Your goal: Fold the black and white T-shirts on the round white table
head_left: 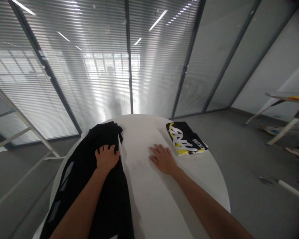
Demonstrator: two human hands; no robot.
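The left hand [107, 157] lies spread, grip wide, on the black garment [112, 202] along the desk's left side [144, 196], seemingly keeping it flat; the right hand [163, 159], holding nothing, is beside the folded printed cloth [185, 138], far right.

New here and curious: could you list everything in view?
round table: 1, white, centre
garment: 1, black, table's left side
folded printed cloth: 1, black-white-yellow, table's far right
glass partition: 1, grey, background
standing frame: 1, pale, left edge
second table: 1, pale legs, right edge
floor items: several, unclear, right side
floor: 1, grey, below
wall: 1, white, upper right
left hand: 1, bare, on the garment
right hand: 1, bare, on the table
forearms: 2, bare, from bottom edge
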